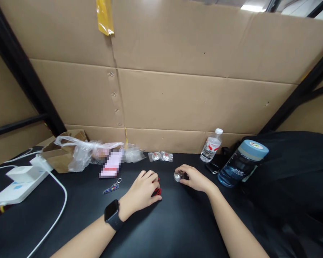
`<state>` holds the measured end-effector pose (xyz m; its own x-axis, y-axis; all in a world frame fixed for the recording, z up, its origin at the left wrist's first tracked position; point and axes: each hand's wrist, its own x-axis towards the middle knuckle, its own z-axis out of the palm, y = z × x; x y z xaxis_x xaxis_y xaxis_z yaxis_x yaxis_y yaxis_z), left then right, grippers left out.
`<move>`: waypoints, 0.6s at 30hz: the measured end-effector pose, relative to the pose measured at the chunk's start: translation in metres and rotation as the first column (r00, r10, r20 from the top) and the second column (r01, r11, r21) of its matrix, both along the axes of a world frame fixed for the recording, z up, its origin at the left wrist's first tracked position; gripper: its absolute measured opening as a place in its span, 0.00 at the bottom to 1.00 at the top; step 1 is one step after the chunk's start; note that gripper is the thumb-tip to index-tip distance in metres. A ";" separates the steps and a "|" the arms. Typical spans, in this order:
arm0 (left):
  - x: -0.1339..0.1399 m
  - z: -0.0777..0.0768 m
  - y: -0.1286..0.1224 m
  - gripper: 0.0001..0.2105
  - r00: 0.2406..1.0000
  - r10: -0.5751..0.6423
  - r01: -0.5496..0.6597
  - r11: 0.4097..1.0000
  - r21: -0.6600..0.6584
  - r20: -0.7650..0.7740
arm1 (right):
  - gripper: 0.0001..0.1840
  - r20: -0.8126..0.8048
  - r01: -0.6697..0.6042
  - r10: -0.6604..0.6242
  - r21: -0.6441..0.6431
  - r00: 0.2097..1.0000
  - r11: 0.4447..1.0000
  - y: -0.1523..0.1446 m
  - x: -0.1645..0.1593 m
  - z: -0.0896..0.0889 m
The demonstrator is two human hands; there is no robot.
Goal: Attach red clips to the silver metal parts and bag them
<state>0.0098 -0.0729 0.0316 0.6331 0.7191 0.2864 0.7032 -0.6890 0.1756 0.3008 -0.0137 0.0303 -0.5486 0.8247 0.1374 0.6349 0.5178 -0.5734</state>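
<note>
Between hands, narrow tabletop strip

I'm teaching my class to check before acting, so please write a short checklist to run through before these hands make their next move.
1. Right hand around the round metal object: ok.
2. Left hand over the red item: ok.
3. Red item firmly gripped: cannot tell, the left hand covers much of it.
4. Clear bottle capped: ok.
5. Blue-lidded bottle closed: ok.
6. Only the handled things on the black table: not ok, a keychain lies there too.
</note>
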 end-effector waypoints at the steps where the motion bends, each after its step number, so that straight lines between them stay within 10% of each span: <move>1: 0.000 -0.001 0.000 0.12 1.000 0.006 -0.006 1.000 0.003 -0.002 | 0.22 0.000 -0.001 0.001 0.004 1.000 1.000 0.000 0.000 0.000; 18: 0.011 -0.003 -0.012 0.05 0.974 0.042 -0.027 0.997 -0.070 0.224 | 0.20 -0.166 0.078 -0.063 0.088 0.984 0.993 -0.012 -0.008 0.025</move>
